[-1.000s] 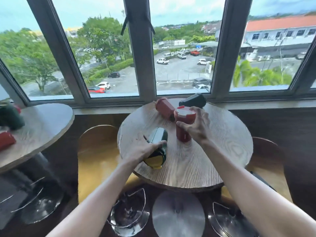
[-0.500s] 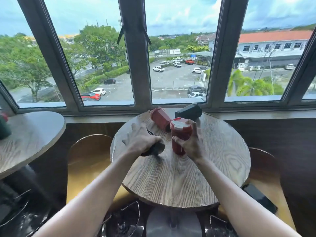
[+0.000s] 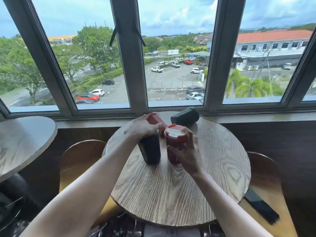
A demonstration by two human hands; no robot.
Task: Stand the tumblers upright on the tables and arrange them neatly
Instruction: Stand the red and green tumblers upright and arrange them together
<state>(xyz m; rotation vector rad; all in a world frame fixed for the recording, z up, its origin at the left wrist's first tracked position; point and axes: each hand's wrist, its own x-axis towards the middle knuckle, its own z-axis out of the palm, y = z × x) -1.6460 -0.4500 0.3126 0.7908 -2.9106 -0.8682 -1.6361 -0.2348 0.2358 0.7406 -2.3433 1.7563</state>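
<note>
On the round wooden table [image 3: 196, 194] two tumblers stand upright side by side. My left hand [image 3: 143, 128] grips the top of a dark green tumbler [image 3: 150, 151]. My right hand [image 3: 186, 154] wraps the side of a red tumbler [image 3: 174, 139] with a white lid. Behind them a second red tumbler [image 3: 154, 118] lies on its side, partly hidden by my left hand. A second dark green tumbler [image 3: 185, 116] also lies on its side near the window edge of the table.
Another round wooden table [image 3: 22, 142] stands to the left. Wooden chair backs sit at the left [image 3: 80, 156] and right [image 3: 266, 177] of my table. A dark flat object [image 3: 259, 209] rests on the right chair. A window sill [image 3: 256, 117] runs just behind.
My left hand has lifted the dark green tumbler from lying on its side to standing upright beside the red one. My right hand has stayed on the red tumbler.
</note>
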